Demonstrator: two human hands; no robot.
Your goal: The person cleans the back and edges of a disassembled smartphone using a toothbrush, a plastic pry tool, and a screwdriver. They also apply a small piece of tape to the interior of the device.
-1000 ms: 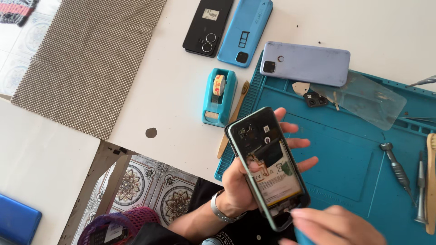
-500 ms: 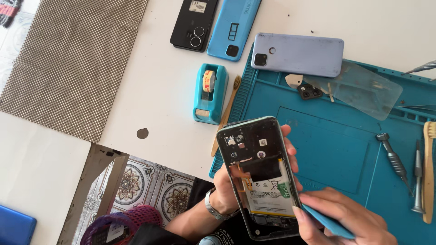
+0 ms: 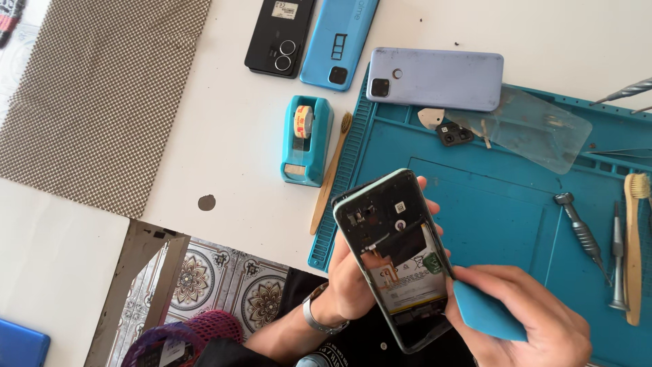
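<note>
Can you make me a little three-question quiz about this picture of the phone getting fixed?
1. True or false: the opened phone is lying flat on the blue mat.
2. Which hand holds the blue flat piece? A) left hand B) right hand
3. How many closed phones lie face down along the top of the table?

Key
1. False: the left hand holds it up above the mat.
2. B
3. Three: a black phone, a blue phone and a lilac phone.

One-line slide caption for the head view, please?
Left hand holds an opened phone; right hand presses a blue pick to its edge above the repair mat.
</note>
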